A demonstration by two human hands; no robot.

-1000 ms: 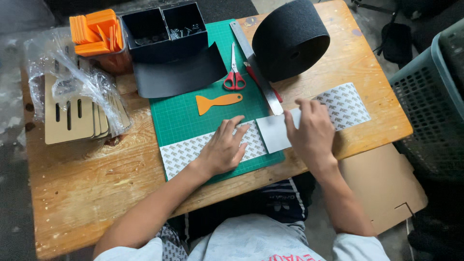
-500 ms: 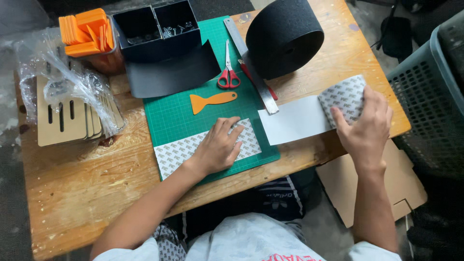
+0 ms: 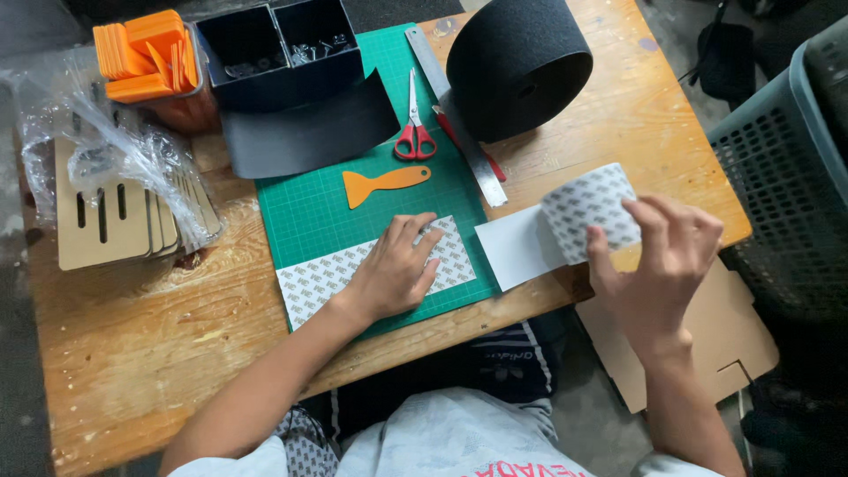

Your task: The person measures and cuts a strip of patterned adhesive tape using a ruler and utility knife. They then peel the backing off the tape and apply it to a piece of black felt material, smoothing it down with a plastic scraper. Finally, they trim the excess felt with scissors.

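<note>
My left hand (image 3: 395,270) lies flat, fingers spread, on a white patterned adhesive sheet (image 3: 314,278) at the near edge of the green cutting mat (image 3: 309,221). My right hand (image 3: 661,256) grips the curled end of a second patterned strip (image 3: 590,210), lifted off the table at the right. That strip's white backing (image 3: 517,250) trails down onto the wooden table (image 3: 132,353) beside the mat.
On the mat lie an orange scraper (image 3: 386,183), red scissors (image 3: 414,137) and a metal ruler (image 3: 455,110). A large black felt roll (image 3: 517,62), black bins (image 3: 278,49), orange scrapers (image 3: 146,53), bagged wooden pieces (image 3: 115,208) stand around. A grey basket (image 3: 786,168) is right.
My right hand has pulled the patterned strip rightward and lifted it, so its end curls up off the table. My left hand has stayed pressed on the sheet on the mat.
</note>
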